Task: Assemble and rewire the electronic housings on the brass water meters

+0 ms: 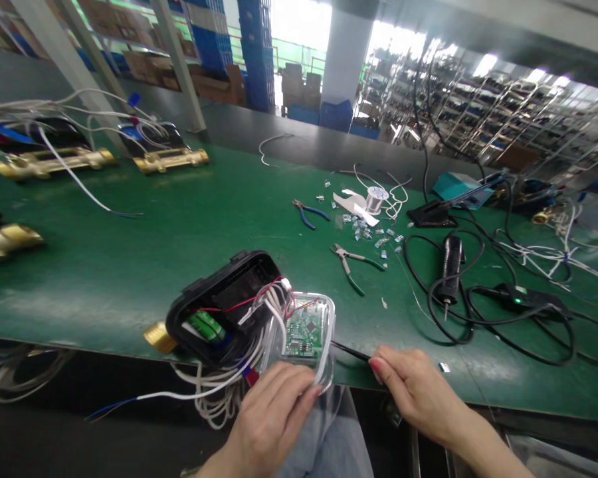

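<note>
My left hand [269,418] grips a transparent plastic cover [323,318] with a green circuit board [303,332] mounted inside. Red and white wires run from the board into a black open meter housing [224,299], which holds a green battery pack [206,326] and sits on a brass pipe fitting [159,337]. A bundle of white cables [219,392] hangs below the bench edge. My right hand [418,392] pinches a thin black tool [351,352], its tip beside the cover's edge.
The green bench mat [129,265] holds two pairs of pliers [353,265], scattered small metal parts [363,229], a solder spool [377,198], and a black soldering iron [451,269] with tangled cords. Brass meter bodies [172,159] with wires lie at the left. Storage racks stand behind.
</note>
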`<state>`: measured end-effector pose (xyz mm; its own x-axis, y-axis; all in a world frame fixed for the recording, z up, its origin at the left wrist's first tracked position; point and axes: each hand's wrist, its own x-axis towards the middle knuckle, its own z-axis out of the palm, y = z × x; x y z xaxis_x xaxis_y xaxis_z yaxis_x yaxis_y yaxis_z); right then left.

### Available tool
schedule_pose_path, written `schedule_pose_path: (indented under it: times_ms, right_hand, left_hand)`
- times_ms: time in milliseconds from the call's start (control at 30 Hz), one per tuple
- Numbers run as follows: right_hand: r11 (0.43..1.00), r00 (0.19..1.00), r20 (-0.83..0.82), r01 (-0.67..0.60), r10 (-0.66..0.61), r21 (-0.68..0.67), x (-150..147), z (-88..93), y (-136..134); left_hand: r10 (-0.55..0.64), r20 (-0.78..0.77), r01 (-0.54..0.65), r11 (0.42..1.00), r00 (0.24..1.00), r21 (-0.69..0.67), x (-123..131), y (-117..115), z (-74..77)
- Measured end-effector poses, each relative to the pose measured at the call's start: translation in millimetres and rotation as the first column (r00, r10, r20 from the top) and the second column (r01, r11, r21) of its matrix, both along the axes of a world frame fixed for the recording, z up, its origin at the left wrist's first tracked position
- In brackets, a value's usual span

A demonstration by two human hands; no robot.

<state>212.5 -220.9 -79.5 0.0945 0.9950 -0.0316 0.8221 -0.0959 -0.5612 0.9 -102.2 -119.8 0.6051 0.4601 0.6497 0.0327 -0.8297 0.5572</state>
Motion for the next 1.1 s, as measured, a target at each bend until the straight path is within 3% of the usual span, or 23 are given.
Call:
schedule_pose_path:
  times_ms: [67, 100, 200, 267, 333, 367, 433, 500, 533, 567, 633, 700, 767, 833, 900, 1000, 1100]
  right_hand:
    - [0.992, 0.974, 0.190, 0.126, -0.125, 0.006, 8.1, 1.3, -7.8]
    - [0.972, 0.919, 0.324, 0.233, -0.224, 0.014, 13.0, 0.0, -10.6]
    - [0.853, 0.632, 0.643, 0.518, -0.432, 0.064, 26.2, -9.3, -11.6]
    - [0.814, 0.545, 0.706, 0.577, -0.452, 0.076, 29.6, -14.3, -7.5]
    - [0.820, 0.533, 0.702, 0.557, -0.473, 0.130, 26.0, -13.8, -2.6]
    - [0.826, 0.548, 0.668, 0.531, -0.504, 0.189, 21.2, -11.3, -0.2]
    - [0.816, 0.682, 0.449, 0.486, -0.578, 0.312, 5.9, -3.7, 6.0]
    - [0.806, 0.840, -0.028, 0.530, -0.542, 0.264, -15.5, 3.7, 16.1]
    - [0.832, 0.818, -0.325, 0.538, -0.475, 0.137, -27.6, 6.3, 23.2]
    - [0.874, 0.696, -0.600, 0.486, -0.394, -0.011, -39.9, 7.8, 31.5]
    - [0.952, 0.268, -0.929, 0.240, -0.254, -0.191, -63.0, 7.8, 50.1]
    - [0.984, -0.114, -0.979, 0.041, -0.170, -0.176, -81.6, 4.7, 67.9]
    - [0.991, -0.317, -0.940, -0.006, -0.130, -0.135, -93.8, 0.8, 80.8]
    - [0.993, -0.402, -0.910, 0.022, -0.097, -0.116, -100.0, -1.5, 86.7]
    - [0.995, -0.409, -0.910, 0.039, -0.067, -0.091, -101.1, -1.7, 86.4]
    - [0.997, -0.312, -0.949, 0.050, -0.047, -0.066, -96.7, -0.1, 80.7]
    - [0.997, -0.213, -0.975, 0.036, -0.056, -0.065, -89.2, -0.4, 77.5]
  left_hand:
    - [0.042, 0.030, -0.042, 0.999, 0.999, -0.009, -0.3, -0.3, 4.0]
    - [0.063, 0.046, -0.062, 0.998, 0.997, -0.012, -0.3, -0.4, 6.4]
    - [0.110, 0.069, -0.108, 0.994, 0.992, -0.025, -0.1, -0.9, 14.2]
    - [0.137, 0.060, -0.134, 0.990, 0.989, -0.053, -0.4, -1.2, 19.0]
    - [0.160, 0.049, -0.155, 0.983, 0.986, -0.104, -1.9, -1.4, 23.5]
    - [0.168, 0.051, -0.160, 0.977, 0.984, -0.139, -3.2, -1.4, 25.7]
    - [0.182, 0.064, -0.163, 0.959, 0.981, -0.230, -6.3, -1.6, 30.6]
    - [0.209, 0.077, -0.171, 0.926, 0.975, -0.338, -8.8, -2.3, 35.8]
    - [0.225, 0.080, -0.176, 0.903, 0.971, -0.392, -9.5, -2.9, 38.2]
    - [0.240, 0.081, -0.180, 0.877, 0.967, -0.445, -9.8, -3.7, 40.3]
    - [0.259, 0.085, -0.173, 0.822, 0.962, -0.542, -9.3, -6.0, 43.0]
    - [0.252, 0.098, -0.136, 0.766, 0.963, -0.628, -8.8, -8.5, 43.5]
    - [0.224, 0.118, -0.081, 0.716, 0.967, -0.694, -9.7, -9.4, 42.8]
    - [0.208, 0.123, -0.050, 0.669, 0.970, -0.741, -12.5, -7.1, 42.3]
    - [0.232, 0.107, -0.054, 0.595, 0.967, -0.802, -16.4, -1.3, 43.4]
    - [0.246, 0.101, -0.035, 0.495, 0.964, -0.868, -20.9, 10.3, 47.8]
    - [0.217, 0.130, -0.004, 0.528, 0.967, -0.849, -21.9, 19.8, 52.7]
